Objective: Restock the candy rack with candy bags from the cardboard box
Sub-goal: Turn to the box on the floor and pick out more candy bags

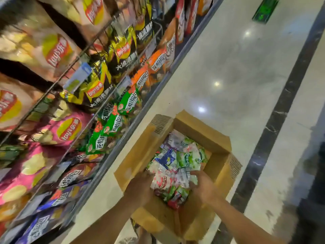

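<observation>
Both hands down in the cardboard box (198, 131); left hand (140, 186) and right hand (202, 186) curled round a bunch of candy bags (166, 184), gripping it between them; rack (123, 140) alongside, left.

Polished pale marble floor (228, 59) crossed by a dark inlaid stripe (279, 111). An open cardboard box (198, 132) stands on it, just beside the rack (153, 101) base.

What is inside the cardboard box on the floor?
Mixed candy bags, heaped; the left hand and right hand grip a bundle of them. The box bottom and lower bags are hidden by the heap.
</observation>
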Motion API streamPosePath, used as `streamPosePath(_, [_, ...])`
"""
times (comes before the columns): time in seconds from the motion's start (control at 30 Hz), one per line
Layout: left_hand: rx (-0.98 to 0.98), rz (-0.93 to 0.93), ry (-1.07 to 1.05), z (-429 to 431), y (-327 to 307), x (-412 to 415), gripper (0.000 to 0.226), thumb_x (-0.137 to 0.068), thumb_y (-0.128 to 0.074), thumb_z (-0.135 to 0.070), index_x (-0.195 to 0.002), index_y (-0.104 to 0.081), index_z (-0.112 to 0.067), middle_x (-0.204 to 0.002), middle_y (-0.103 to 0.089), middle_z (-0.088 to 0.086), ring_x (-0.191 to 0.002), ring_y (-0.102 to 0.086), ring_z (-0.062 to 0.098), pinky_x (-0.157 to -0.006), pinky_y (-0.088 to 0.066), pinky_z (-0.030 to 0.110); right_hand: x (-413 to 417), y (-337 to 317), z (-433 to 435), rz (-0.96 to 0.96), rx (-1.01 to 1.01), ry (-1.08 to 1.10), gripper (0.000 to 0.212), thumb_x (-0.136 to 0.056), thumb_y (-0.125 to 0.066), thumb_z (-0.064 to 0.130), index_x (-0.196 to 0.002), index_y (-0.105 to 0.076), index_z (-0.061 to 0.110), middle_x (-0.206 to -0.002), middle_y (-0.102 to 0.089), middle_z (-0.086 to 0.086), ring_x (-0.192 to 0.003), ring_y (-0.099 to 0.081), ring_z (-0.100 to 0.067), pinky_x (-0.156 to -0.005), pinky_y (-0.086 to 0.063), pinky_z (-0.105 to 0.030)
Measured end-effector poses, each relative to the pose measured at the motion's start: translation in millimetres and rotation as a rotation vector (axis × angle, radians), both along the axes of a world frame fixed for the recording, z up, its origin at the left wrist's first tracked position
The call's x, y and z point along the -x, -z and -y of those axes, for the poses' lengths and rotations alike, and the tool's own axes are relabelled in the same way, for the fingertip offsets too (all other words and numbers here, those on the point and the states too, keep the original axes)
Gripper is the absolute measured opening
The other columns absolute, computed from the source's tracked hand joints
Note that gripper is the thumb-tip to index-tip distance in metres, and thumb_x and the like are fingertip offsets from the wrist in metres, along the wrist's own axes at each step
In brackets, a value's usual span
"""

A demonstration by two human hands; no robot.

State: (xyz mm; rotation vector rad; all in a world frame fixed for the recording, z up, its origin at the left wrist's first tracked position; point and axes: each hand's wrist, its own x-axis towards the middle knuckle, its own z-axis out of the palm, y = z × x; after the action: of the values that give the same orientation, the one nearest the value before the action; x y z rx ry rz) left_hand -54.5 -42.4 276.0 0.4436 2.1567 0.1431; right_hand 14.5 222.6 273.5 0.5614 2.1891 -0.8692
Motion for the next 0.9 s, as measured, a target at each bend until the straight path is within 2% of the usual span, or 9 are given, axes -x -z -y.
streamPosePath(0.13, [0.006,0.030,-0.039,6.5,83.1,-7.0,0.070,-0.099,-0.057,-0.027,-0.163,-0.028,-0.028,-0.172,-0.022,-0.003,-0.158,-0.021,0.020,-0.127,-0.028,0.038,-25.5,84.2,13.6,0.111,0.029,-0.044,0.045,-0.097,-0.058,0.025,-0.142,-0.053,0.023,-0.137,-0.057,-0.003,-0.128,-0.056,-0.024,-0.104,-0.051,-0.037])
streamPosePath(0.2, [0.035,0.050,-0.044,7.4,119.6,-10.8,0.068,-0.099,-0.058,-0.030,-0.161,-0.032,-0.025,-0.172,-0.022,-0.003,-0.157,-0.024,0.020,-0.126,-0.030,0.037,-37.8,121.3,19.3,0.152,0.056,-0.053,0.048,-0.096,-0.058,0.024,-0.143,-0.050,0.025,-0.136,-0.057,-0.002,-0.125,-0.056,-0.022,-0.104,-0.051,-0.038])
streamPosePath(0.27, [0.064,0.069,-0.074,6.0,153.0,-13.1,0.070,-0.099,-0.059,-0.033,-0.162,-0.030,-0.022,-0.171,-0.024,0.001,-0.155,-0.028,0.023,-0.122,-0.033,0.035,-47.7,155.4,24.4,0.186,0.076,-0.048,0.054,-0.096,-0.058,0.024,-0.149,-0.046,0.026,-0.144,-0.052,-0.003,-0.132,-0.051,-0.024,-0.109,-0.047,-0.039])
streamPosePath(0.37, [0.101,0.087,-0.112,1.8,202.1,-17.1,0.067,-0.098,-0.060,-0.032,-0.158,-0.035,-0.017,-0.163,-0.032,0.007,-0.146,-0.038,0.026,-0.111,-0.042,0.034,-58.0,205.9,29.5,0.251,0.055,-0.086,0.064,-0.099,-0.058,0.026,-0.157,-0.034,0.017,-0.152,-0.044,-0.008,-0.137,-0.048,-0.027,-0.109,-0.046,-0.036])
streamPosePath(0.5, [0.133,0.177,-0.257,-5.0,259.7,-29.0,0.071,-0.095,-0.066,-0.027,-0.158,-0.034,-0.017,-0.166,-0.031,0.011,-0.155,-0.027,0.032,-0.119,-0.037,0.038,-60.4,257.5,39.2,0.273,0.012,-0.150,0.063,-0.094,-0.063,0.022,-0.153,-0.038,0.021,-0.148,-0.048,-0.007,-0.134,-0.048,-0.029,-0.109,-0.046,-0.041])
streamPosePath(0.6, [0.130,0.206,-0.413,-8.7,289.3,-34.8,0.064,-0.092,-0.072,-0.021,-0.148,-0.042,-0.014,-0.146,-0.053,0.010,-0.135,-0.052,0.029,-0.107,-0.048,0.037,-59.7,287.4,45.3,0.277,-0.016,-0.239,0.062,-0.090,-0.061,0.015,-0.149,-0.041,0.023,-0.146,-0.050,-0.007,-0.132,-0.049,-0.029,-0.108,-0.047,-0.043])
streamPosePath(0.7, [0.117,0.164,-0.561,-7.0,308.7,-36.0,0.063,-0.089,-0.076,-0.023,-0.141,-0.042,-0.011,-0.125,-0.058,0.008,-0.115,-0.060,0.026,-0.091,-0.052,0.035,-61.6,305.4,48.4,0.277,-0.027,-0.324,0.059,-0.093,-0.056,0.010,-0.148,-0.040,0.023,-0.141,-0.051,-0.007,-0.128,-0.051,-0.030,-0.101,-0.049,-0.042])
streamPosePath(0.8, [0.122,0.175,-0.652,-4.6,319.8,-31.2,0.057,-0.088,-0.079,-0.025,-0.134,-0.048,-0.013,-0.123,-0.066,0.007,-0.110,-0.066,0.027,-0.094,-0.055,0.038,-63.5,314.6,51.2,0.275,-0.086,-0.407,0.058,-0.094,-0.057,0.007,-0.147,-0.042,0.023,-0.141,-0.051,-0.005,-0.128,-0.052,-0.028,-0.098,-0.049,-0.040])
streamPosePath(0.9, [0.092,0.231,-0.632,-4.7,322.4,-26.0,0.036,-0.092,-0.073,-0.019,-0.127,-0.064,-0.016,-0.122,-0.073,0.006,-0.110,-0.068,0.025,-0.090,-0.052,0.030,-62.6,315.0,52.0,0.286,-0.133,-0.482,0.046,-0.095,-0.054,0.006,-0.138,-0.055,0.021,-0.139,-0.054,-0.005,-0.126,-0.055,-0.026,-0.098,-0.051,-0.038])
